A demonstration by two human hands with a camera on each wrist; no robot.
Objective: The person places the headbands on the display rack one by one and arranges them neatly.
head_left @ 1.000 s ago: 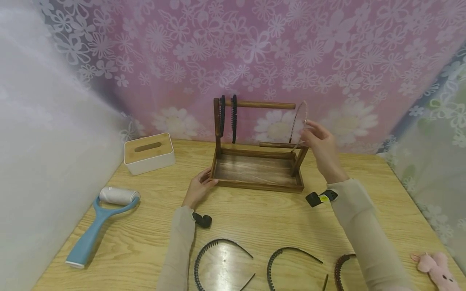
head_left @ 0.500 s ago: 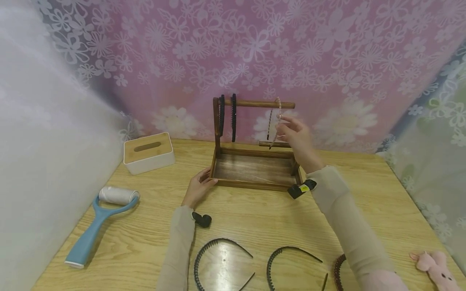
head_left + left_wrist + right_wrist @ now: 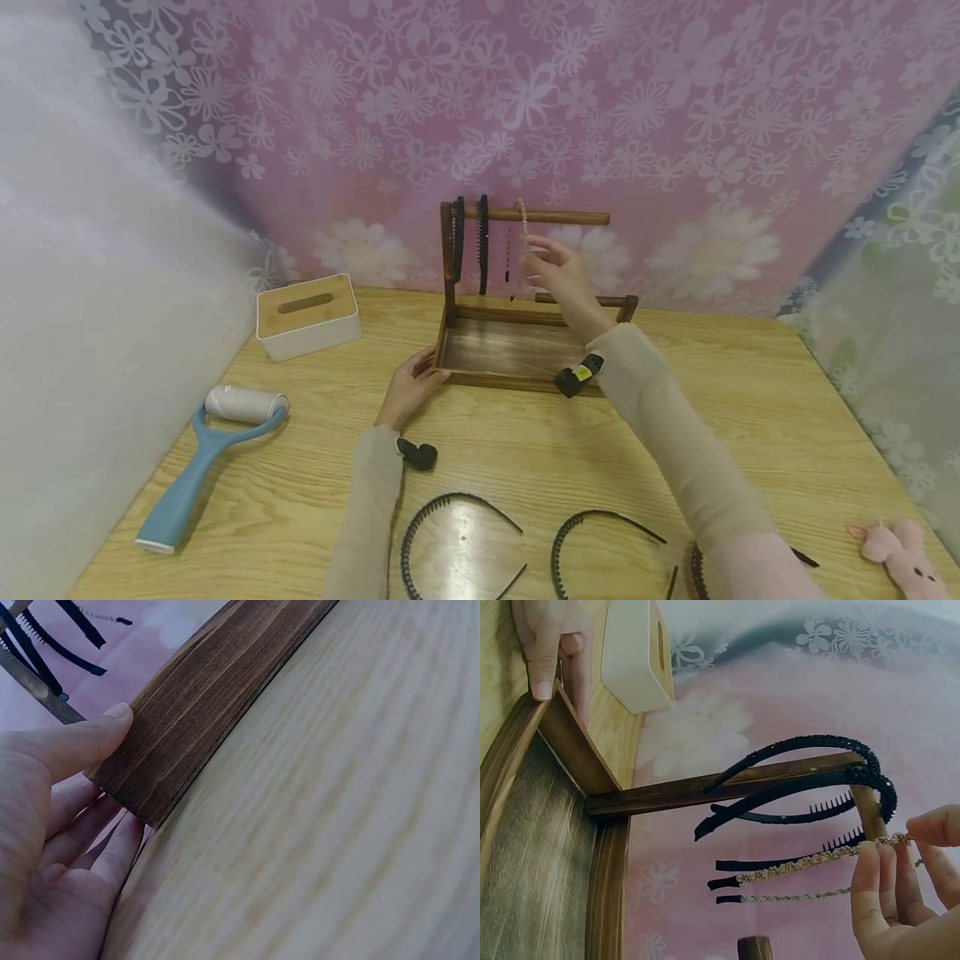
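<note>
A wooden headband stand has a shallow tray base, a long upper bar and a shorter lower bar. My left hand grips the tray's front left corner, thumb on the rim and fingers at the end wall. With my right hand I pinch a thin beaded headband, its arch over the upper bar and its dark-tipped ends hanging down. To its left, two black toothed headbands hang on the same bar.
At the front lie two dark toothed headbands and a brown one, partly behind my right sleeve. A tissue box and a blue-handled lint roller are at left. A pink plush toy lies front right.
My right hand has carried the beaded headband leftward from beyond the upper bar's free right end to a place along the bar near the black headbands. The left hand stays at the tray corner.
</note>
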